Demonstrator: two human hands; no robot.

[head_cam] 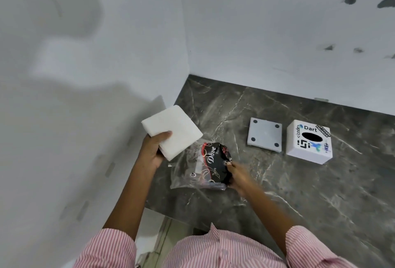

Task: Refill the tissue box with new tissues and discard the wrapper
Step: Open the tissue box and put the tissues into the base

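Two hands: tissues (172, 132) left (154, 152), wrapper (205, 166) right (237, 174)

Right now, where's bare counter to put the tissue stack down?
Free: marble counter in front of the tissue box and base plate; also the back strip by the wall. Crowded: left edge, around the wrapper.
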